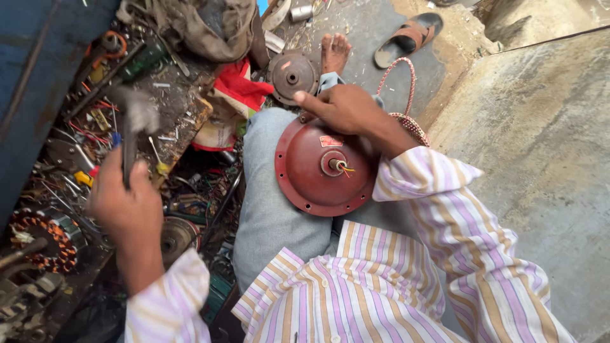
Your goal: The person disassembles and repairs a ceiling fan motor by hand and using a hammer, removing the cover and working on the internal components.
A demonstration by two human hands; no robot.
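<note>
label: small rectangular sticker (pixel 331 141), red and pale, sits on the red round motor cover (pixel 318 174) above its hub | edges worn | packages: none in sight | signs: none | screens: none

Soft, even daylight fills the scene, brightest on the pale concrete floor (pixel 540 159) at right; the cluttered workbench (pixel 171 101) at left sits dimmer; shadows are faint; the hammer head (pixel 141 111) is smeared by motion blur; straight lines bow slightly near the frame edges.
</note>
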